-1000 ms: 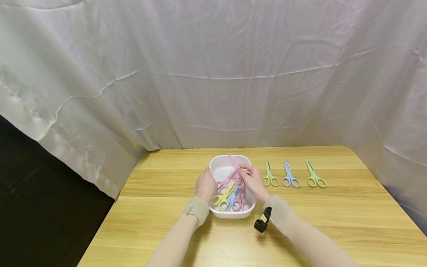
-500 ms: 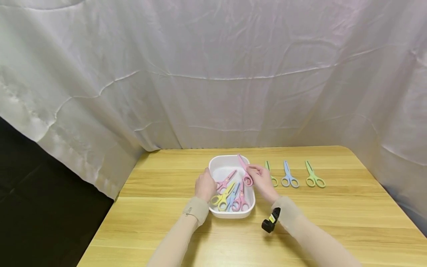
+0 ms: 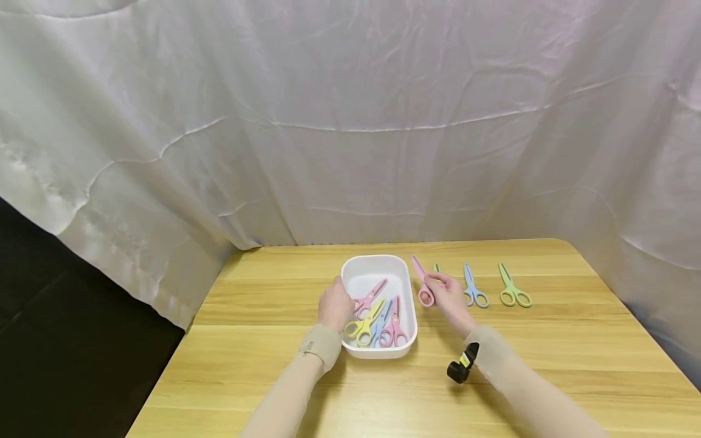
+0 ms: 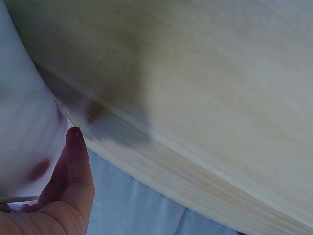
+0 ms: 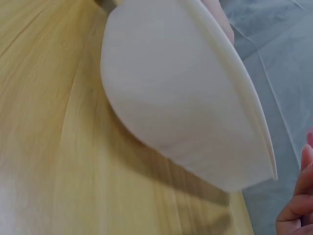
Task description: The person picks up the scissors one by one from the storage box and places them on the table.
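Observation:
A white plastic bin (image 3: 406, 298) stands on the table, holding a yellow pair of scissors (image 3: 366, 322), a blue pair (image 3: 379, 328) and two pink pairs. My left hand (image 3: 335, 304) grips the bin's left rim; in the left wrist view its fingers (image 4: 78, 171) lie along the outer wall. Just beyond the right rim, my right hand (image 3: 448, 298) pinches pink scissors (image 3: 418, 269) by the handle area, blades pointing away from me. Only part of the right hand's fingers (image 5: 298, 210) shows in the right wrist view, beside the bin's outer wall.
Right of the bin, a row of scissors lies on the wooden table (image 3: 547, 365): green ones (image 3: 436, 267) mostly hidden behind my right hand, then blue ones (image 3: 470, 280) and more green ones (image 3: 509, 286). A grey curtain (image 3: 383, 152) hangs behind the table.
My right hand has carried the pink scissors rightward, from above the bin to just past its right rim. The left hand stays at the left rim.

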The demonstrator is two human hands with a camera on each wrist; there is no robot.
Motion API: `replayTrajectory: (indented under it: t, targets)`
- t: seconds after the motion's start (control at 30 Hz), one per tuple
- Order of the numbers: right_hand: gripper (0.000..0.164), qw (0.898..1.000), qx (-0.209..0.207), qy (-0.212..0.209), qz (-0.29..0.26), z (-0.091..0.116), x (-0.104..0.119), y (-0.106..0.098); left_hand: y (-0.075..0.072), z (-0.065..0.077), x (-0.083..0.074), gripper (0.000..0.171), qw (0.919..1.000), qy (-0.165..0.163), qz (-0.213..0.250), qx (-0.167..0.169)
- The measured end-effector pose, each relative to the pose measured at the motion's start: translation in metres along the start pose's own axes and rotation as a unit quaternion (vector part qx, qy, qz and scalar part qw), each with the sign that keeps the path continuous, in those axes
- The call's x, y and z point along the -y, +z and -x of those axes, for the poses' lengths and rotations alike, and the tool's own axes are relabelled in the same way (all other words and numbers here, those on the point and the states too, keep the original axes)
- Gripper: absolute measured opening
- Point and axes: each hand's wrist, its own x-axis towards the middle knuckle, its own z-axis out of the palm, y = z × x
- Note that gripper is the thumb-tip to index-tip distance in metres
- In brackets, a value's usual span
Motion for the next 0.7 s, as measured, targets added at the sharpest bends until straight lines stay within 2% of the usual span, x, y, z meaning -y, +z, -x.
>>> replayTrajectory:
  t: [0.3, 0.53, 0.7]
  targets:
    - [0.049, 1.0, -0.004, 0.017, -0.026, -0.002, -0.013, -0.024, -0.001, 0.001, 0.0, 0.074, 1.0, 0.004, 0.0, -0.001]
    - [0.051, 0.999, -0.026, 0.032, -0.008, -0.001, -0.02, -0.041, -0.001, 0.0, 0.0, 0.074, 1.0, 0.008, -0.004, -0.002]
    - [0.05, 0.998, -0.026, 0.039, -0.031, -0.001, -0.023, -0.054, -0.001, 0.002, -0.001, 0.072, 0.9998, 0.014, -0.005, -0.009]
